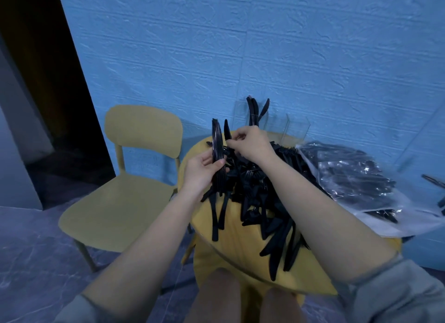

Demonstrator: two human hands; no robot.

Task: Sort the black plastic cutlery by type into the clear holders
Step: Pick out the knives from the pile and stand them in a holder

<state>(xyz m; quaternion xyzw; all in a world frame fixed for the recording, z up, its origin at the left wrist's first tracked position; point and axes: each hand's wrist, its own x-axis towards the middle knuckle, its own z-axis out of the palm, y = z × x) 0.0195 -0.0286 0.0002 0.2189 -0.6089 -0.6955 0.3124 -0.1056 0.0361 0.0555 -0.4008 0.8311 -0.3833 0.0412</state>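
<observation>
A yellow chair (pixel 134 178) stands to the left of a round yellow table (pixel 228 255), and a blue wall (pixel 289 45) with a bumpy pattern rises behind both. On the right side of the table lies a crinkly clear plastic bag (pixel 356 178) with more black pieces inside it. The two bare arms reach across the table and cover part of the pile.

At the back of the table, close to the wall, stand the clear holders. The left holder (pixel 252 116) has a few black pieces standing up in it (they look like knives, but it is hard to be sure). The holder (pixel 297 127) just to its right looks see-through all the way, and its edges are blurry.

The black plastic cutlery (pixel 260 190) lies in a big messy pile in the middle of the table, with handles pointing every way. It is shiny and thin. Some handles stick out toward the near edge of the table.

The left hand (pixel 204 175) grips a bundle of black pieces (pixel 218 149), holding them upright with fingers curled around them. The right hand (pixel 250 142) pinches one black piece (pixel 227 130) between its fingertips, just beside the bundle and above the pile.
</observation>
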